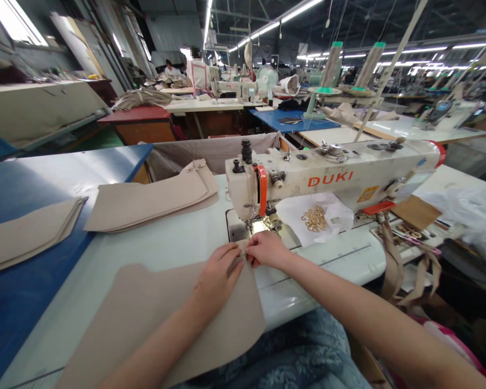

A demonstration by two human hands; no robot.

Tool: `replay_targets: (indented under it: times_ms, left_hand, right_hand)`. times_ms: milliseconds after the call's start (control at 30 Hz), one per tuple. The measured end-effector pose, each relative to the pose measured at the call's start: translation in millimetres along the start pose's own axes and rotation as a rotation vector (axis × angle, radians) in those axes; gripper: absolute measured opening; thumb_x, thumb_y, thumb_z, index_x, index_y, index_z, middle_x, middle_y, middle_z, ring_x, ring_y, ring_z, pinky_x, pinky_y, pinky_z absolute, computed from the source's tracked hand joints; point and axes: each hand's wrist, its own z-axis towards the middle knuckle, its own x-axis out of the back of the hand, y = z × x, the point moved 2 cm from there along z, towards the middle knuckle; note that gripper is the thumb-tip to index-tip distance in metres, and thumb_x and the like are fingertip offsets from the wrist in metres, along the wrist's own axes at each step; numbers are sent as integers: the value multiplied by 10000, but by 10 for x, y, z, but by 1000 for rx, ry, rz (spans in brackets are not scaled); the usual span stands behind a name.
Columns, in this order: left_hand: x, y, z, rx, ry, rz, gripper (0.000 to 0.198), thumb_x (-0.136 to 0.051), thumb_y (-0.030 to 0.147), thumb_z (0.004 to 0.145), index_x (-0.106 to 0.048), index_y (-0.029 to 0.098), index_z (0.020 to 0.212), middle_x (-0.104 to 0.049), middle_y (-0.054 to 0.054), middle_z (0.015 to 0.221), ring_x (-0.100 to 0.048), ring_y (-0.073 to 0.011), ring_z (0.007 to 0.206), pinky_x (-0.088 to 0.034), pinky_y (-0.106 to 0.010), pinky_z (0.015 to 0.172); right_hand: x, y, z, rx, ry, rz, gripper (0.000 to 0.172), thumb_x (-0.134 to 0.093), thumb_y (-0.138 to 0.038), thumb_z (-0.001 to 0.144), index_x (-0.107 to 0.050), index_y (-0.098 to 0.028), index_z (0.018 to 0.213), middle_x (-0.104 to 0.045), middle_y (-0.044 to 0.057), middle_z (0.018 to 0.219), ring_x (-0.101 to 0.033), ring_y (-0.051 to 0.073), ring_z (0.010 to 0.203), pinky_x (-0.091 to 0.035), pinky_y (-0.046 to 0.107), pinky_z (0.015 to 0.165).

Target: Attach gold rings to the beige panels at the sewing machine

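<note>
A large beige fabric panel (154, 294) lies across the pale sewing table in front of me, its upper corner close to the needle of the sewing machine (328, 173). My left hand (216, 275) is on that corner, fingers bent and pressed onto the cloth. Beside it, my right hand (266, 249) pinches the corner's edge between thumb and fingers, just in front of the presser foot. Whether a small part sits between the fingertips is hidden. Gold-coloured metal rings (315, 218) lie heaped on a white cloth (285, 208) under the machine's arm.
Stacked beige panels (154, 200) rest left of the machine, with more panels (32, 232) on a blue table (0, 319). Beige straps (392, 259) hang at the right near pink-handled scissors (423, 243). Thread cones (331, 67) stand behind. A person (196, 73) sits at a farther table.
</note>
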Motion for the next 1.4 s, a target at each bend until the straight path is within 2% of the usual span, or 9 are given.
replay_targets:
  times_ms: [200,400,533,700,867,933,1033,1200,1400]
  left_hand:
    - [-49,76,179,-194,24,153,239,-426,136,894,-606,163,738,-657,-62,744,-585,-192,722,-534,-339,696]
    - [-97,69,173,-206,35,145,254,-394,113,888,-586,165,730,-655,-58,742,-597,-177,709,-533,-307,679]
    - [-93,50,187,-191,10,94,223,-416,108,869,-579,160,726,-656,-65,738,-599,-185,707,-535,-318,683]
    - [-81,38,195,-153,-14,61,195,-428,122,863,-594,174,774,-670,-63,776,-608,-193,749,-538,-338,714]
    - [-80,54,197,-169,13,55,192,-441,110,860,-592,180,764,-667,-50,759,-607,-185,744,-534,-326,721]
    - [-79,58,200,-166,16,57,193,-445,112,863,-590,183,756,-664,-47,757,-607,-184,745,-532,-328,727]
    - [-73,59,204,-169,6,63,198,-441,118,873,-587,179,753,-662,-46,754,-606,-184,741,-533,-330,725]
    - [-66,56,205,-203,-18,68,210,-426,123,893,-580,171,759,-655,-48,760,-601,-179,750,-531,-320,732]
    - [-72,44,206,-240,-5,77,215,-429,143,909,-572,169,750,-648,-45,748,-589,-172,728,-522,-307,708]
  right_hand:
    - [18,-3,35,-15,-48,-100,171,-502,-99,658,-630,-167,568,-676,-5,560,-657,129,502,-501,187,516]
    - [45,-63,67,-1,-109,-198,207,-492,-95,693,-634,-168,561,-675,-14,559,-646,114,489,-483,169,486]
    - [110,-123,-4,107,-21,-333,182,-524,-104,730,-642,-157,602,-696,28,652,-665,157,633,-480,211,589]
    - [175,24,-348,327,102,-501,153,-510,-146,855,-659,-171,880,-683,69,923,-604,195,897,-435,296,798]
    - [163,250,-769,937,-1,-898,143,-509,-163,908,-627,-143,985,-637,92,971,-534,212,988,-433,338,869]
    - [166,283,-838,1037,-4,-971,192,-494,-172,922,-585,-133,1086,-620,101,1037,-513,214,1040,-423,357,903]
    - [134,268,-807,1048,56,-996,185,-489,-174,924,-578,-137,1082,-616,93,1070,-506,218,1065,-410,373,929]
    - [-12,221,-617,986,271,-829,131,-512,-219,905,-605,-144,851,-643,84,952,-545,212,983,-422,350,926]
    - [-115,214,-532,1029,248,-821,142,-496,-140,905,-617,-137,829,-660,105,986,-564,196,957,-427,353,925]
